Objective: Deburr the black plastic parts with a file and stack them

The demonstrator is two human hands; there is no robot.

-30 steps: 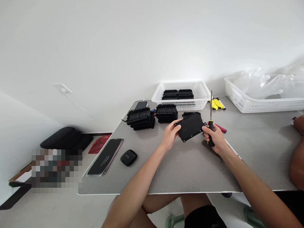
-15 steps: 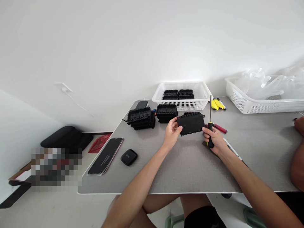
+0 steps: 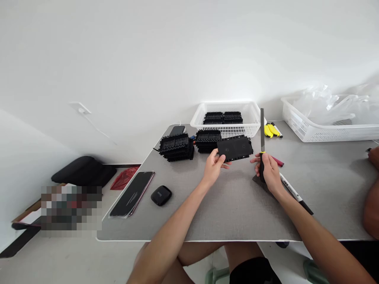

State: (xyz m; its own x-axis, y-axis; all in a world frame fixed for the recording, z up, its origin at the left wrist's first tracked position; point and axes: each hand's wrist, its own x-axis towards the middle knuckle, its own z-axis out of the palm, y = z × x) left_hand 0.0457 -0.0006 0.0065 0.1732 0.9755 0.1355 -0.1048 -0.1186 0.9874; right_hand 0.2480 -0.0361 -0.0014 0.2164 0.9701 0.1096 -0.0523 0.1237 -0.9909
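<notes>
Head view: L hand (image 3: 215, 165) grips black plate (image 3: 235, 148) edge; R hand (image 3: 269, 170) clenches screwdriver (image 3: 262, 146) upright.

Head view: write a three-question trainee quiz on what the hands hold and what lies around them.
1. True or false: the right hand grips a screwdriver with its shaft pointing up.
2. Which hand holds the black cover? A) left B) right C) both
3. Fill in: two black parts lie inside the white ____ at the table's far edge.

Key:
1. True.
2. A. The left hand holds its left end; the right hand is apart from it.
3. basket.
</notes>
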